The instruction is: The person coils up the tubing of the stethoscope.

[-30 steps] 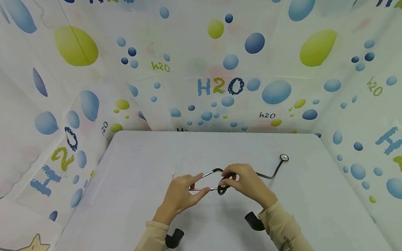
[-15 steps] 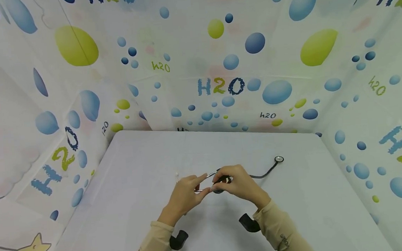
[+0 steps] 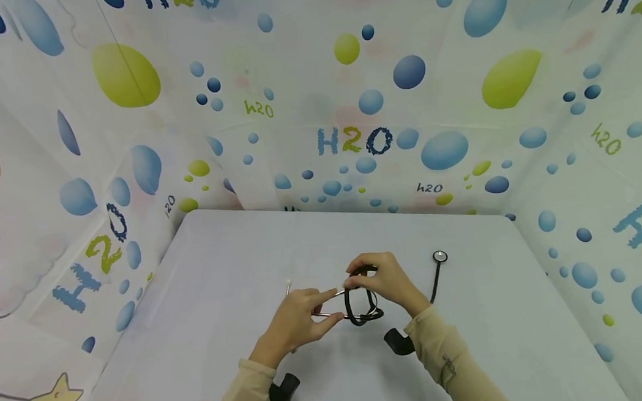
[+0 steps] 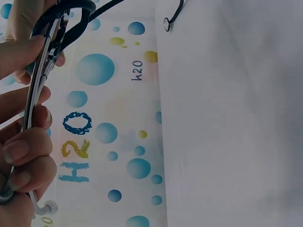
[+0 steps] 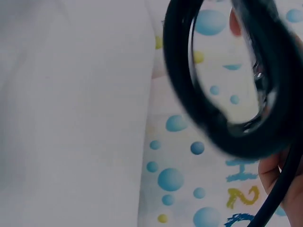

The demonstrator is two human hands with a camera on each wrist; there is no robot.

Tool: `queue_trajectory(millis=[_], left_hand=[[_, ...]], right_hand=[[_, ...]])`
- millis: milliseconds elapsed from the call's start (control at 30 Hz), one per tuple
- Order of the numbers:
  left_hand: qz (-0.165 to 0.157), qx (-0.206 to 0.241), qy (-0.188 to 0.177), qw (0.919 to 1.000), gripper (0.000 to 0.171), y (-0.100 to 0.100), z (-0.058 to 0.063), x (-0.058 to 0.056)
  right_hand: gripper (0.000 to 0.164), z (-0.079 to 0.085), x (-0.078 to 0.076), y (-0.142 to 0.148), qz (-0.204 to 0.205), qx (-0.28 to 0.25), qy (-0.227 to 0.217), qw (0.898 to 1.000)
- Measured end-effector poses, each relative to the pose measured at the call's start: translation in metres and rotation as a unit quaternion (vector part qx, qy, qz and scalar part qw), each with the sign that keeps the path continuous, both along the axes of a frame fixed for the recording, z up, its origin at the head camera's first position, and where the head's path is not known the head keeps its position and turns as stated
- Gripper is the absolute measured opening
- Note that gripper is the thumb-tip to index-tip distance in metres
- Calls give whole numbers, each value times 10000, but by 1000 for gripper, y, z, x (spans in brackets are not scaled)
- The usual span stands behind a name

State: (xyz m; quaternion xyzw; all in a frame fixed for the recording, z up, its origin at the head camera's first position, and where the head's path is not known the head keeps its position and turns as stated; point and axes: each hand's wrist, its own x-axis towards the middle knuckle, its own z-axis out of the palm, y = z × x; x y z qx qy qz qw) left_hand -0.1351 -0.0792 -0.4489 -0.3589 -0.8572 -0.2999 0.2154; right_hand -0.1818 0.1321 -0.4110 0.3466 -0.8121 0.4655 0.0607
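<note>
A stethoscope (image 3: 348,306) with black tubing is held above the table between both hands. My left hand (image 3: 292,322) grips its two metal ear tubes (image 4: 31,101); a pale ear tip (image 4: 51,207) shows below the curled fingers in the left wrist view. My right hand (image 3: 387,282) pinches the black tubing at the top of a loop. This loop (image 5: 213,125) looks large and blurred in the right wrist view. Off to the right, the round chest piece (image 3: 440,256) is at the end of the tubing. Part of the tubing is hidden behind my right hand and forearm.
A white-covered table (image 3: 235,248) spreads beneath the hands. Around it hang white sheets (image 3: 291,73) printed with blue and green drops and "H2O" lettering. Black curved pieces stick out by the left wrist (image 3: 285,390) and the right wrist (image 3: 398,342).
My right hand has lifted slightly, and the tubing's loop now shows wide and hanging below it. The chest piece has shifted left. My left hand keeps its grip on the ear tubes.
</note>
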Motion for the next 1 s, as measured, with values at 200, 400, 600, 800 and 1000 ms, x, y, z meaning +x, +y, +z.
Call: queue_trajectory(millis=[200,400,600,800,1000], left_hand=[[-306,124,-172,9993,40,0,4,4],[-755,291,-226,9965,43,1,4,5],[-785,260,-108,9965,41,5,7,4],[-552,310,-9,9980,42,4,5,5],[-593,558,132,9966,43,0,3,3]], right_hand=[[13,10,3,3,340,-103,-1052,9938],[19,-15,-11,11,881,-512,-1998,9745],[15,-17,-13,5,927,-464,-1822,9778],[13,-20,-14,10,733,-425,-2060,9749],[15,-25,-14,17,598,-467,-2014,9766]])
